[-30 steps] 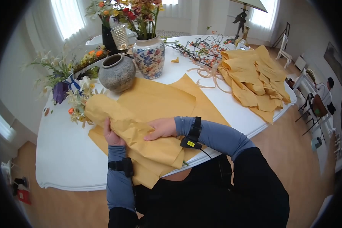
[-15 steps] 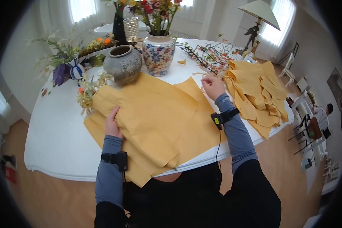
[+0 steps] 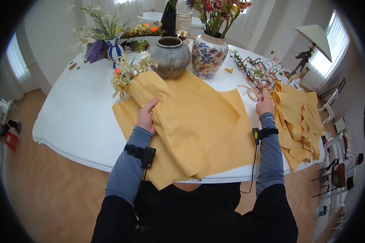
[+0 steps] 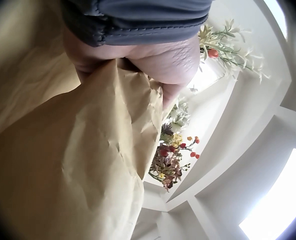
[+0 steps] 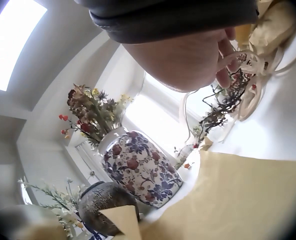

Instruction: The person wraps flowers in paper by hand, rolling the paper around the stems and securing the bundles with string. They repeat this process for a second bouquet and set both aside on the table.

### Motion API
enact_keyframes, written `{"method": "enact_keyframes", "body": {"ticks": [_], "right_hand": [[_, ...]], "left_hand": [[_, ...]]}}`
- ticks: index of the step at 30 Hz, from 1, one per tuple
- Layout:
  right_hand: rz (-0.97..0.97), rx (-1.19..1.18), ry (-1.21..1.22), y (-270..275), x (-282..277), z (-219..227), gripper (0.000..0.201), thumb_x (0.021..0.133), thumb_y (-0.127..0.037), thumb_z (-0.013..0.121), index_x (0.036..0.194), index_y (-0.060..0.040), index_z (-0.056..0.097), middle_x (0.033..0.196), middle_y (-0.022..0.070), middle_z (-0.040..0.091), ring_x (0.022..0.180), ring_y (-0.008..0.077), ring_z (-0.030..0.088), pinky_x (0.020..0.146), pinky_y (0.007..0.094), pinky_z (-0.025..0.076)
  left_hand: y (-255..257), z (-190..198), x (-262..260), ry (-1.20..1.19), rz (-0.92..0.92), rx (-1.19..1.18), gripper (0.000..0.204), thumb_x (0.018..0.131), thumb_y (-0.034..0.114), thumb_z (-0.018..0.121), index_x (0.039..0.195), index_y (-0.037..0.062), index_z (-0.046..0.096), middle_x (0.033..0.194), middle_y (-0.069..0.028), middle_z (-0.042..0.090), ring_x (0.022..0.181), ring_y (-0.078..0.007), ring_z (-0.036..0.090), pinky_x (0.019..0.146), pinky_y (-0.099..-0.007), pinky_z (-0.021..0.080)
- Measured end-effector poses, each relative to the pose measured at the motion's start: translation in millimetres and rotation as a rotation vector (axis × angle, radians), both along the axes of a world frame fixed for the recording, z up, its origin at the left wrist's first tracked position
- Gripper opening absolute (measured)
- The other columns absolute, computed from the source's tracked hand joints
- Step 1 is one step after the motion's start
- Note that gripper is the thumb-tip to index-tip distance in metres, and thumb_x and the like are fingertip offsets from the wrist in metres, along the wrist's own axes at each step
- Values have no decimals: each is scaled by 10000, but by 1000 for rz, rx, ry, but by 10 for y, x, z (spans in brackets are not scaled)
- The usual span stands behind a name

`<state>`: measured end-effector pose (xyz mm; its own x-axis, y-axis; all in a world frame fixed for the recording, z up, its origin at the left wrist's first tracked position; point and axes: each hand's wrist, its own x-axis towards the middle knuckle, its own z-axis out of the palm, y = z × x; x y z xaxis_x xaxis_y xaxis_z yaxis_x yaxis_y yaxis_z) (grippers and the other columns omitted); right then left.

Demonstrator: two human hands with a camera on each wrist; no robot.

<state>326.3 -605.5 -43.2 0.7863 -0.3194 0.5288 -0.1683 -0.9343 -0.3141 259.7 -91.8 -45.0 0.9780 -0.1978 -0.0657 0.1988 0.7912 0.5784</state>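
A bouquet wrapped in yellow-brown paper (image 3: 178, 125) lies slantwise on the table, pale flowers (image 3: 136, 71) showing at its upper end. My left hand (image 3: 148, 117) grips the wrap from its left side, thumb on top; in the left wrist view the paper bunches into creases under the palm (image 4: 163, 62). Over at the right, my right hand (image 3: 265, 105) pinches a pale pink ribbon (image 3: 252, 94). The right wrist view shows the ribbon (image 5: 250, 102) looping past the curled fingers (image 5: 223, 77). More flat paper (image 3: 231, 150) is spread beneath the bouquet.
A grey round pot (image 3: 170, 56) and a floral vase (image 3: 209, 56) stand just behind the paper. Berry branches (image 3: 257, 73) lie back right, beside a pile of crumpled paper sheets (image 3: 298, 121). A striped vase (image 3: 115, 50) with white flowers is at the back left.
My right hand has left the wrapped bouquet and moved right to the ribbon. The left hand keeps its grip on the wrap. The head view has shifted, too.
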Motion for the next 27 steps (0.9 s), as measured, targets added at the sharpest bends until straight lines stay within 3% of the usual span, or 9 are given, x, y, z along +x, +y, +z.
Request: {"method": "enact_keyframes", "body": {"ticks": [4,7,9,11,13,18,22,24,27], "right_hand": [[384,256,-163,781,-348,866,90,948,-138,606,944,-48,600,779,136,678,722,305,673,667,398,510],[585,357,-143,1342,-395,1018,118,946,-151,610,963,-35,601,727,131,657,672,260,658,633,374,501],[601,325,-44,1793,-509,1117,130,948,-159,602,984,-35,610,714,126,653,667,273,654,644,373,508],[618,304,95,2102,-462,1045,171,925,-206,628,972,-44,656,782,148,693,728,320,679,696,385,533],[653,281,225,2378,-399,919,184,908,-230,640,949,-59,693,840,156,718,791,338,694,746,405,547],[812,192,509,2897,-235,576,223,884,-268,649,957,-74,732,917,164,734,900,344,697,830,420,546],[976,152,524,3060,-233,499,288,879,-315,656,1025,-81,739,974,188,731,921,370,690,831,425,544],[1226,55,458,3077,-188,416,339,873,-353,665,1074,-89,738,1015,205,724,941,394,679,832,427,541],[1294,-16,454,3075,-163,373,347,866,-364,676,1075,-94,737,1014,215,721,939,407,674,826,434,540]], "left_hand": [[1,69,-60,1,-87,-21,367,971,222,600,1239,-28,619,1192,-150,701,1081,-290,688,986,-431,548],[13,103,-56,-59,-151,-24,356,974,211,596,1230,-36,622,1195,-153,699,1090,-290,684,987,-425,548],[18,-22,-12,-106,102,64,344,977,191,593,1233,-36,620,1206,-154,693,1108,-286,676,994,-419,542],[33,13,-40,-132,95,57,336,977,171,594,1241,-36,616,1213,-149,689,1115,-279,671,998,-411,537],[19,72,-88,-92,-27,24,338,978,168,596,1248,-35,613,1217,-147,687,1108,-273,673,990,-402,541],[7,19,-79,-94,30,64,333,982,188,602,1231,-32,625,1189,-144,700,1081,-265,685,974,-390,547],[-38,80,-117,-46,-26,56,327,980,202,616,1212,-28,640,1156,-134,713,1049,-254,697,960,-383,553],[-35,59,-110,-39,-37,66,329,978,203,622,1212,-28,640,1156,-132,713,1048,-251,697,958,-383,553],[-67,50,-110,-13,-50,96,333,984,213,606,1214,-26,637,1168,-136,710,1059,-257,694,968,-391,549]]}}
